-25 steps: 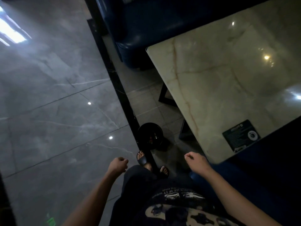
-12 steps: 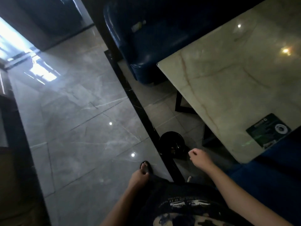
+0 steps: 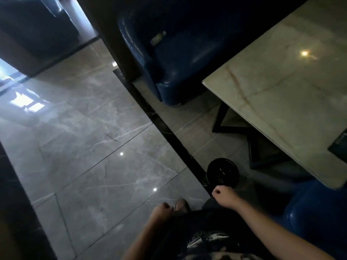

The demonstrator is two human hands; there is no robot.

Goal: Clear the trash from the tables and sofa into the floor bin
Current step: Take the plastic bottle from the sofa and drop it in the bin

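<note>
Far left, a dark blue seat (image 3: 37, 25) stands at the upper corner, with bright window glare reflected on the glossy grey floor tiles (image 3: 84, 147) below it. A black strip (image 3: 169, 132) set in the floor runs diagonally from upper centre down toward your feet.

Low in the frame, your left hand (image 3: 161, 211) hangs over the tiles beside one sandalled foot (image 3: 181, 204); its grip is curled into a loose fist and nothing shows inside it.

Centre, upper part: a blue sofa (image 3: 178, 59) sits beyond the strip, and a small pale piece of trash (image 3: 158, 38) lies on its seat cushion near the backrest. What kind of item it is cannot be told at this blur.

Centre, lower part: the round black floor bin (image 3: 223, 172) stands on the floor just right of the strip, near the bench corner; its contents are too dark to read. Your right hand (image 3: 224, 197) is just below the bin rim in the picture, fingers folded in, grip pressed together and holding nothing visible.

Right: the pale marble-topped bench (image 3: 281, 94) with black legs reaches the frame edge. A dark card (image 3: 339, 145) lies on it at the right border. A second blue seat (image 3: 315, 212) fills the lower right corner.
</note>
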